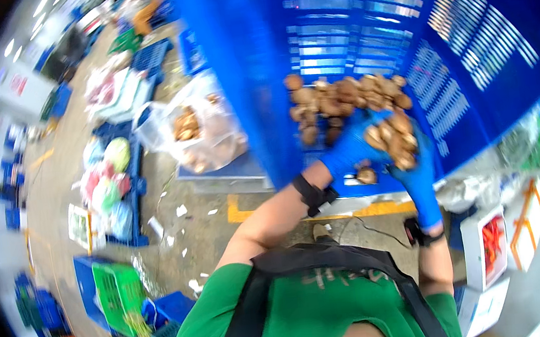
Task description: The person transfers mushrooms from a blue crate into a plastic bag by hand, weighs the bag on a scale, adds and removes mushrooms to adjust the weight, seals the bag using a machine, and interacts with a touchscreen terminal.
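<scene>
Both my hands wear blue gloves and reach into a large blue slatted crate [475, 86]. Between them is a cupped heap of brown mushrooms [396, 138]. My left hand [356, 141] is curled against the heap's left side. My right hand [417, 162] supports it from the right and below. The fingers of both hands are partly hidden by the mushrooms and blurred. More loose mushrooms [335, 98] lie on the crate's bottom beyond my hands. A single mushroom [366, 175] sits near the crate's front edge, below my left hand.
Left of the crate stands a clear plastic bag [215, 131] with mushrooms inside. Farther left, bagged vegetables rest on a blue pallet [137, 215], with a green basket [117, 298] nearer. At right is a white foam box [475, 258] of red peppers. A cable [379, 232] crosses the floor.
</scene>
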`<state>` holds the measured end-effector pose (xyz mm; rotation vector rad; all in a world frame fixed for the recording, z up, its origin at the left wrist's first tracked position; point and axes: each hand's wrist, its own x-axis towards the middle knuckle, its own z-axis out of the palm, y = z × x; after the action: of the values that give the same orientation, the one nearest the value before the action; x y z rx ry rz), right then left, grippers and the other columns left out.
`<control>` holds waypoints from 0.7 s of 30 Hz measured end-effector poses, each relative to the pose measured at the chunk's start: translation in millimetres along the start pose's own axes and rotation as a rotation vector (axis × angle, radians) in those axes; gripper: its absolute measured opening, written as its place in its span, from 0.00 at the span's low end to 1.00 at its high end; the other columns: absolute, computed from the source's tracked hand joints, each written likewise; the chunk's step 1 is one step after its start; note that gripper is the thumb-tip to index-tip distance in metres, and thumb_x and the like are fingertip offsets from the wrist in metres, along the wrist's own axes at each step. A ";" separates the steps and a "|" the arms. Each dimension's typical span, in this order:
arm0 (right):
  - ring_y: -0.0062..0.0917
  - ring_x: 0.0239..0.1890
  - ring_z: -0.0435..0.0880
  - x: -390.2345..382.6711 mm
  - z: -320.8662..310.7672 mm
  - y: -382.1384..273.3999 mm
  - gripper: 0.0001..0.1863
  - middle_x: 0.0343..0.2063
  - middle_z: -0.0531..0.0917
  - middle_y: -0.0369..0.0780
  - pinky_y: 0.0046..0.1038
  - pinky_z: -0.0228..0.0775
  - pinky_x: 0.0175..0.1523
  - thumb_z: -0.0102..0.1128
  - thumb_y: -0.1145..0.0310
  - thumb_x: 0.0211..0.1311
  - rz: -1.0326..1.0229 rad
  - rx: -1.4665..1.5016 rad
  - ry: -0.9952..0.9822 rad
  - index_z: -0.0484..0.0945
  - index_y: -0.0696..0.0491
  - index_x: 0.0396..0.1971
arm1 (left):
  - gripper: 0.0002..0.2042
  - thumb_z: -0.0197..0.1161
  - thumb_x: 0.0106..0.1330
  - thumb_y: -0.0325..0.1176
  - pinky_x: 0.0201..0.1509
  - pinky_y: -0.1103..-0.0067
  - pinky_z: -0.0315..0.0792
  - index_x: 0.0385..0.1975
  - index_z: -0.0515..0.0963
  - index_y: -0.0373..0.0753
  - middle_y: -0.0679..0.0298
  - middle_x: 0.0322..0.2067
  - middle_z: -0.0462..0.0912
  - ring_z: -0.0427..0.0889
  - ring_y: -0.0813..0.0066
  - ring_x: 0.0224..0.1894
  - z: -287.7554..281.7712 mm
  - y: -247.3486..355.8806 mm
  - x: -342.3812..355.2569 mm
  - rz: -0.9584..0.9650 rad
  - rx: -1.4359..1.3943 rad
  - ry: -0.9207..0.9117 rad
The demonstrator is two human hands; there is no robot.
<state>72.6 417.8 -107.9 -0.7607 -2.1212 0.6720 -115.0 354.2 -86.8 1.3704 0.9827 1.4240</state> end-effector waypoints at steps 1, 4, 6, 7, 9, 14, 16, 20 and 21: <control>0.40 0.54 0.68 -19.5 -1.3 -22.8 0.48 0.51 0.67 0.46 0.36 0.63 0.56 0.73 0.71 0.30 0.010 -0.009 0.049 0.60 0.53 0.59 | 0.31 0.67 0.52 0.42 0.58 0.71 0.64 0.55 0.65 0.36 0.54 0.51 0.71 0.71 0.63 0.53 5.0 14.6 -17.6 0.122 0.130 -0.013; 0.40 0.56 0.65 -61.5 -0.1 -114.8 0.49 0.53 0.64 0.46 0.36 0.60 0.59 0.72 0.73 0.28 -0.004 -0.093 0.119 0.60 0.53 0.59 | 0.33 0.69 0.50 0.43 0.57 0.67 0.64 0.57 0.65 0.45 0.54 0.51 0.67 0.68 0.58 0.54 7.1 71.6 -86.5 0.198 0.427 0.020; 0.40 0.58 0.62 -85.2 10.9 -160.7 0.51 0.56 0.59 0.46 0.37 0.57 0.61 0.73 0.73 0.27 -0.061 -0.145 0.129 0.58 0.53 0.60 | 0.35 0.71 0.45 0.43 0.57 0.66 0.65 0.58 0.65 0.55 0.53 0.53 0.62 0.65 0.51 0.55 -13.2 112.0 -135.2 0.159 0.538 -0.019; 0.43 0.57 0.63 -88.8 20.4 -182.4 0.52 0.56 0.58 0.48 0.38 0.59 0.61 0.74 0.73 0.26 -0.106 -0.169 0.123 0.58 0.51 0.61 | 0.35 0.71 0.45 0.43 0.56 0.65 0.65 0.57 0.66 0.55 0.52 0.53 0.63 0.65 0.49 0.54 -27.4 140.8 -155.6 0.135 0.652 -0.021; 0.46 0.57 0.64 -86.7 47.5 -228.0 0.53 0.57 0.57 0.49 0.40 0.62 0.58 0.75 0.71 0.26 -0.209 -0.153 0.066 0.58 0.48 0.61 | 0.36 0.71 0.43 0.36 0.56 0.66 0.65 0.57 0.66 0.54 0.49 0.53 0.61 0.66 0.49 0.54 -64.4 171.6 -201.3 0.094 0.605 -0.016; 0.47 0.50 0.71 -32.2 185.5 -316.4 0.48 0.51 0.66 0.50 0.39 0.68 0.51 0.73 0.68 0.26 -0.189 0.014 -0.222 0.65 0.43 0.59 | 0.37 0.74 0.42 0.36 0.60 0.70 0.61 0.56 0.66 0.44 0.58 0.50 0.69 0.68 0.62 0.54 -188.8 158.8 -298.8 0.118 0.571 0.409; 0.45 0.47 0.73 -3.0 246.8 -319.0 0.48 0.46 0.69 0.50 0.39 0.69 0.51 0.72 0.67 0.31 -0.137 0.135 -0.299 0.62 0.39 0.60 | 0.39 0.75 0.41 0.37 0.62 0.71 0.60 0.57 0.64 0.43 0.58 0.54 0.68 0.66 0.65 0.57 -246.2 145.7 -310.0 -0.018 0.477 0.476; 0.36 0.37 0.78 82.7 391.9 -271.6 0.47 0.39 0.74 0.49 0.34 0.74 0.36 0.72 0.62 0.37 0.053 0.322 -0.586 0.58 0.39 0.62 | 0.34 0.70 0.49 0.34 0.47 0.77 0.74 0.59 0.63 0.43 0.59 0.52 0.71 0.74 0.69 0.49 -382.2 100.9 -298.7 -0.378 -0.037 0.535; 0.34 0.35 0.78 108.2 426.9 -245.2 0.47 0.38 0.76 0.49 0.35 0.75 0.32 0.73 0.62 0.37 0.196 0.474 -0.694 0.58 0.40 0.62 | 0.30 0.68 0.52 0.36 0.44 0.77 0.76 0.57 0.66 0.43 0.59 0.50 0.72 0.75 0.68 0.47 -413.2 77.4 -289.9 -0.458 -0.265 0.534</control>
<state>-397.2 236.8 -132.6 -0.5087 -2.3374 1.6653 -538.8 71.6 -122.6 0.5244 1.2884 1.5160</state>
